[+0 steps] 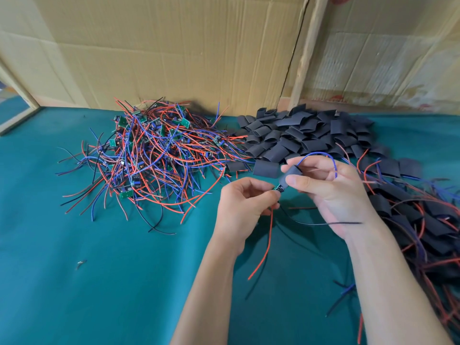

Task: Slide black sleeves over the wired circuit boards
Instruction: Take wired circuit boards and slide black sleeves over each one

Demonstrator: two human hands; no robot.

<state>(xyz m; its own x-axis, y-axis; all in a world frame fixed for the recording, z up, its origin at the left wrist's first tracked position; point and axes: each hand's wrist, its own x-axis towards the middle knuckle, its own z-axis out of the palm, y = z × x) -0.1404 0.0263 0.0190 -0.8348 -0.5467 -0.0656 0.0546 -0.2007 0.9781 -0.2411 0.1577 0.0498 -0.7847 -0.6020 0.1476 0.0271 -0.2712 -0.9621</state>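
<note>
My left hand (245, 200) pinches a small green circuit board (278, 188) by its end; red and black wires hang down from it. My right hand (328, 188) pinches a black sleeve (290, 175) between thumb and fingers, its mouth partly over the board's far end. A blue wire (321, 155) loops out of the sleeve over my right fingers. Most of the board is hidden by the sleeve and my fingertips.
A tangled heap of wired boards (149, 155) lies at the left on the green table cover (99, 270). Loose black sleeves (298, 135) are piled behind my hands. Sleeved boards (423, 227) lie heaped at the right. Cardboard panels (174, 46) wall off the back.
</note>
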